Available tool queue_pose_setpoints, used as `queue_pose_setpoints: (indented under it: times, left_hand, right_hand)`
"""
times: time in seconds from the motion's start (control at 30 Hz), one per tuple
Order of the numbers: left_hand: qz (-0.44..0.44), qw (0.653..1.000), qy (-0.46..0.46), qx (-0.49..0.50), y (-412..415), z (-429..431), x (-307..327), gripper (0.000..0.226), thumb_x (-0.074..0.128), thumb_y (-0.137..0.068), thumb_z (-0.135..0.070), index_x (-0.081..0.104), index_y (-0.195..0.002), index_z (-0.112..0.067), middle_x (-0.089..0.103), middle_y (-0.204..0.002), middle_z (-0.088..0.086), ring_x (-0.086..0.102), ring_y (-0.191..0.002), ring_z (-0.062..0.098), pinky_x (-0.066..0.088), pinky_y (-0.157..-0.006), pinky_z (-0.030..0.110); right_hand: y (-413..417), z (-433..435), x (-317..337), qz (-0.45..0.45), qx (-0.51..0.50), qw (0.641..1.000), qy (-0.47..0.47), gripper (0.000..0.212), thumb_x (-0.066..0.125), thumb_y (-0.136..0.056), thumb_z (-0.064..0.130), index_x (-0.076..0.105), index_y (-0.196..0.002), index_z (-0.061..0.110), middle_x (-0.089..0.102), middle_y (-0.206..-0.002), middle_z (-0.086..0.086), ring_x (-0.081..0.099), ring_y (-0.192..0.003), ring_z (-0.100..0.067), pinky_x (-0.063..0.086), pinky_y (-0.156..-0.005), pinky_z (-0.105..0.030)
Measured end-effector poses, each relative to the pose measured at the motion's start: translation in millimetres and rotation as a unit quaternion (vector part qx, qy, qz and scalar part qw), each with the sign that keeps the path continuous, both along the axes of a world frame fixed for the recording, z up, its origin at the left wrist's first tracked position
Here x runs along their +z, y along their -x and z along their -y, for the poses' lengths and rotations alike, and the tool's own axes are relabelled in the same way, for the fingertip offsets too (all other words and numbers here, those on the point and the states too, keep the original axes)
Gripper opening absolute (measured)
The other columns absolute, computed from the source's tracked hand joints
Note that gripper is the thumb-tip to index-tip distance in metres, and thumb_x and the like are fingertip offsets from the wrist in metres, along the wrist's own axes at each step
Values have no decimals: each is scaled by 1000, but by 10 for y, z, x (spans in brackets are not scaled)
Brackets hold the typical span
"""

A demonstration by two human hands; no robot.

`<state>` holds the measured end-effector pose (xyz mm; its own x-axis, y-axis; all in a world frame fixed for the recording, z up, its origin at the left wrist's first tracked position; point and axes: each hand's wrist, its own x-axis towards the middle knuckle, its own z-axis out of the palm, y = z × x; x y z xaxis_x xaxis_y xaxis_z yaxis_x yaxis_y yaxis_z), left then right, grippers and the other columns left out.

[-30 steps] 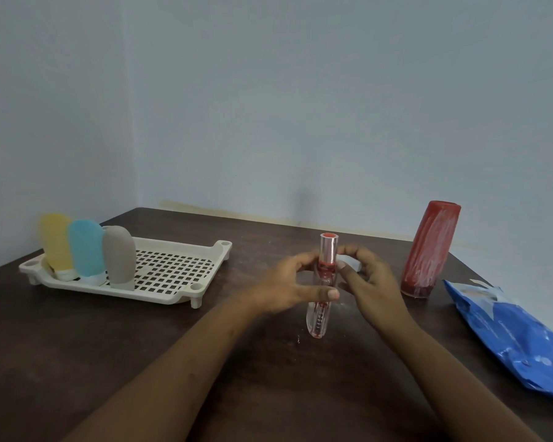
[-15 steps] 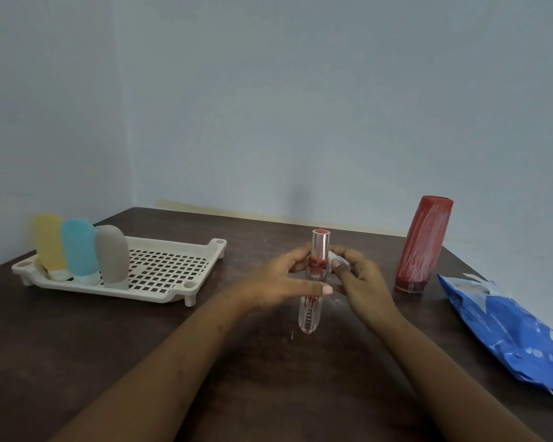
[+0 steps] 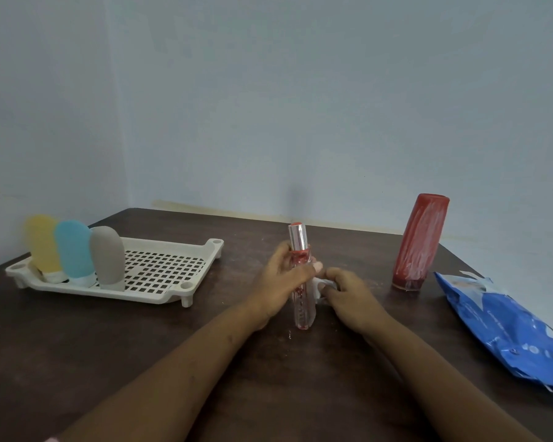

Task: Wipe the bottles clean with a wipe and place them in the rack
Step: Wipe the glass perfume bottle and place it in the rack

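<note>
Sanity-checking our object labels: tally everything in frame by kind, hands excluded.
Bottles: 5 (yellow bottle, blue bottle, grey bottle, clear bottle, red bottle)
Rack: 1
Wipe: 1
Wipe pack: 1
Total: 8

Left hand [image 3: 281,282] grip shifts up slim clear bottle [image 3: 301,303]: thumb now just under red collar, earlier across mid-body. Right hand [image 3: 348,295] drops from cap level to bottle's middle, wipe [image 3: 319,283] bunched in fingers against its right side. Bottle now closer to upright, base no longer swung left.
</note>
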<state>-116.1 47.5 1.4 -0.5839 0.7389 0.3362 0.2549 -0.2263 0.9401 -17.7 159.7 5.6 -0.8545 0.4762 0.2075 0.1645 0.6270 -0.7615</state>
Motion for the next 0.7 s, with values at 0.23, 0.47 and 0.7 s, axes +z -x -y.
queue_pose_setpoints:
  times: [0.23, 0.47, 0.7]
  left_hand:
    - [128, 961, -198, 146, 74, 48, 254, 34, 56, -87, -42, 58, -98, -10, 69, -84, 10, 71, -70, 18, 59, -66, 34]
    - [169, 927, -256, 215, 166, 71, 304, 30, 51, -95, -36, 42, -108, -11, 66, -82, 5, 70, -67, 13, 57, -66, 31]
    - [173, 915, -258, 258, 187, 78, 308, 41, 56, -90, -45, 34, -109, -16, 67, -86, 5, 70, -71, 12, 59, -70, 29]
  right_hand:
    - [12, 131, 55, -112, 59, 956, 265, 22, 46, -94, -1, 66, -96, 7, 70, -99, -14, 66, -89, -22, 55, -81, -32]
    - [34, 449, 50, -184, 69, 903, 381, 8, 53, -91, -1, 57, -98, 1, 69, -100, -15, 69, -90, -20, 55, -74, -23]
    - [6, 595, 29, -233, 85, 916, 315, 9, 64, -84, 1, 58, -90, 4, 71, -96, -11, 69, -90, -22, 57, -73, -28]
